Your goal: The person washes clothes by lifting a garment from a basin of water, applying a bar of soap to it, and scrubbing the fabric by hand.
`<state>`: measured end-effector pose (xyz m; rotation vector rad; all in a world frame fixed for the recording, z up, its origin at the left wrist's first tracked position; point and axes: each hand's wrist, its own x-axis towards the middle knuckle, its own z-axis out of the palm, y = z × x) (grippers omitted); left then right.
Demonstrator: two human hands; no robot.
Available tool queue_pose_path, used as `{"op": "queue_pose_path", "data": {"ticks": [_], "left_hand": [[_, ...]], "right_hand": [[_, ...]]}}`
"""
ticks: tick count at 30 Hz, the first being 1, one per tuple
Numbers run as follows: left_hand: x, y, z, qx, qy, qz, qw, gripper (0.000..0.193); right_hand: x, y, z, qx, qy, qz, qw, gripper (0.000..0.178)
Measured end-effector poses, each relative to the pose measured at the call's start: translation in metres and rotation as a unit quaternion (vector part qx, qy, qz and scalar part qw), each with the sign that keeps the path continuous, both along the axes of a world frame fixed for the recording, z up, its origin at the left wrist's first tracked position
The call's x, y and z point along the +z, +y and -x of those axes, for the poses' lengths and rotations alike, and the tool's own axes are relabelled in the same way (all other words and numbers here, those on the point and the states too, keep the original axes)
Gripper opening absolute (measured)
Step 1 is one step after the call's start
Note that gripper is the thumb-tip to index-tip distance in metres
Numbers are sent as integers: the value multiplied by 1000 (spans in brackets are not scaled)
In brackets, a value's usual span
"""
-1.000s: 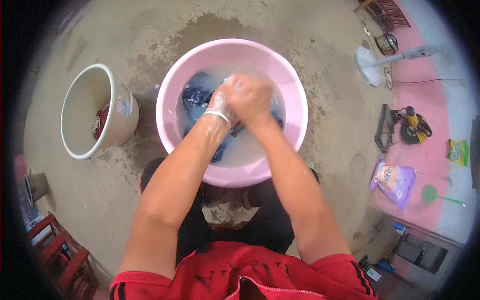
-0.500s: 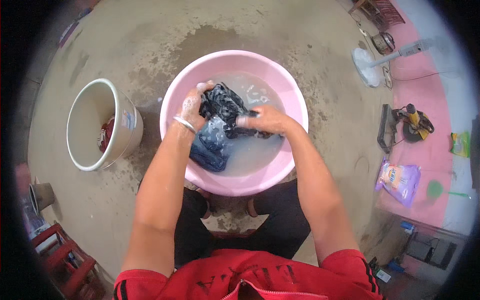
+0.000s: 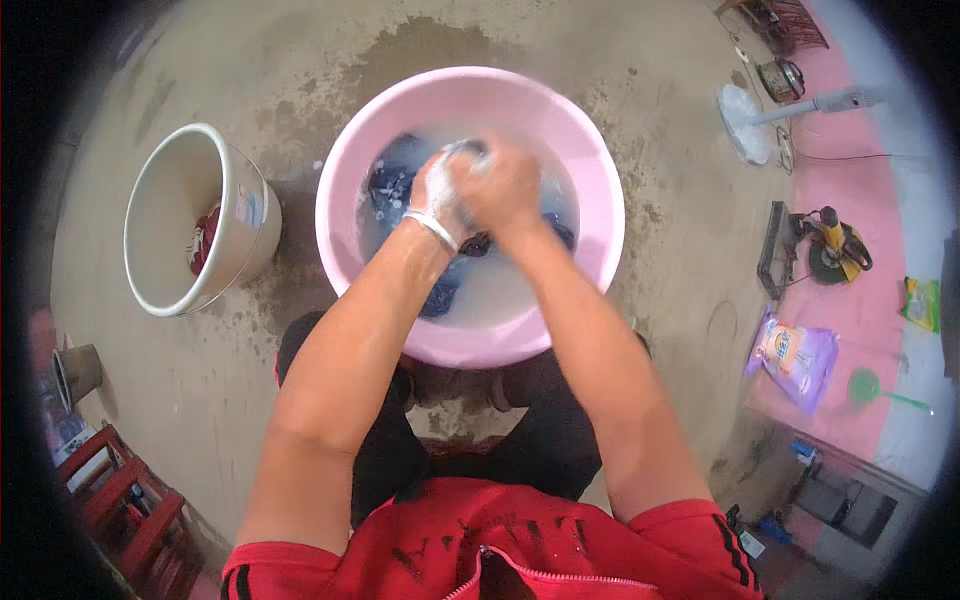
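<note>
A round pink basin (image 3: 604,200) of cloudy, sudsy water stands on the floor in front of me. My left hand (image 3: 445,195), foam-covered and with a white bangle at its wrist, is closed over the basin's middle. Pressed against it, my right hand (image 3: 508,190) is closed too and blurred by motion. Both grip a wet black cloth (image 3: 478,244), mostly hidden by the hands, with bits showing above and below them. Dark blue cloth (image 3: 440,298) lies in the water under my left wrist. More dark cloth (image 3: 392,192) with bubbles on it floats at the left side.
Left of the basin stands a pale bucket (image 3: 258,235) with red cloth (image 3: 203,240) inside. On the right are a yellow-and-black power tool (image 3: 832,245), a purple bag (image 3: 803,362), a green swatter (image 3: 864,386) and a white stand (image 3: 743,125). Red wooden furniture (image 3: 130,500) is at lower left.
My hands have come together from either side of the black cloth and now bunch it between them. The right hand moved left and up.
</note>
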<state>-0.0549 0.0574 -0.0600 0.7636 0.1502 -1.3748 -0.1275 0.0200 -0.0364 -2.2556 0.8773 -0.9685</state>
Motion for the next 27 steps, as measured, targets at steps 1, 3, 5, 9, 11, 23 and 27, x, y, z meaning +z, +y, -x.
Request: {"op": "queue_pose_path", "data": {"ticks": [1, 3, 5, 9, 11, 23, 27], "left_hand": [[10, -3, 8, 33, -86, -52, 994, 22], [-7, 4, -11, 6, -38, -1, 999, 18], [-1, 12, -26, -63, -11, 85, 994, 19], [32, -19, -9, -57, -49, 42, 996, 34], [39, -12, -23, -118, 52, 179, 975, 44], [-7, -10, -7, -256, -720, -24, 644, 60], [-20, -6, -18, -322, -718, 37, 615, 35]], "right_hand": [[-2, -12, 2, -32, 13, -44, 998, 24], [0, -6, 2, -59, 27, -93, 994, 25], [25, 23, -7, 18, -35, -40, 998, 25], [-5, -40, 30, -71, -121, 66, 988, 25], [54, -49, 47, -123, -310, -500, 800, 29], [290, -40, 82, -80, -347, -269, 895, 21], [339, -78, 115, 86, -339, -264, 899, 24]]}}
